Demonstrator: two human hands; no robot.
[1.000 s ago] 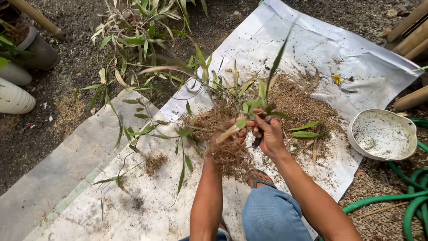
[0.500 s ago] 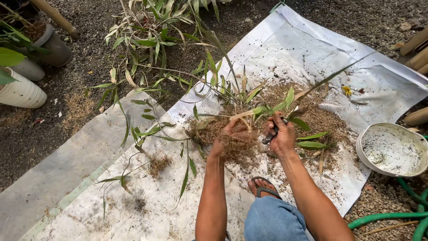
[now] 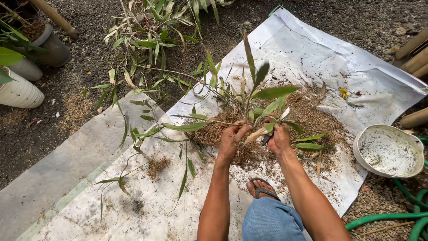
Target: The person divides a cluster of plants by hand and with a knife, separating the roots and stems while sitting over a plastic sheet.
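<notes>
Over the sheet (image 3: 312, 49), a root clump (image 3: 232, 134) is gripped by the left hand (image 3: 231, 140), fingers curled around it. A dark-handled tool (image 3: 266, 139) and a pale stem (image 3: 256, 134) are clasped in the right hand (image 3: 280, 138). Loose fibre (image 3: 312, 116) is already shed; roots remain tangled, and a split-off plant (image 3: 151, 160) lies nearby.

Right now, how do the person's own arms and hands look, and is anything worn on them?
Both forearms are bare, with no sleeves in view. The left hand and the right hand wear no gloves, and no ring, watch or bracelet can be seen. Lower in the picture show blue denim on a knee and a dark sandal.
</notes>
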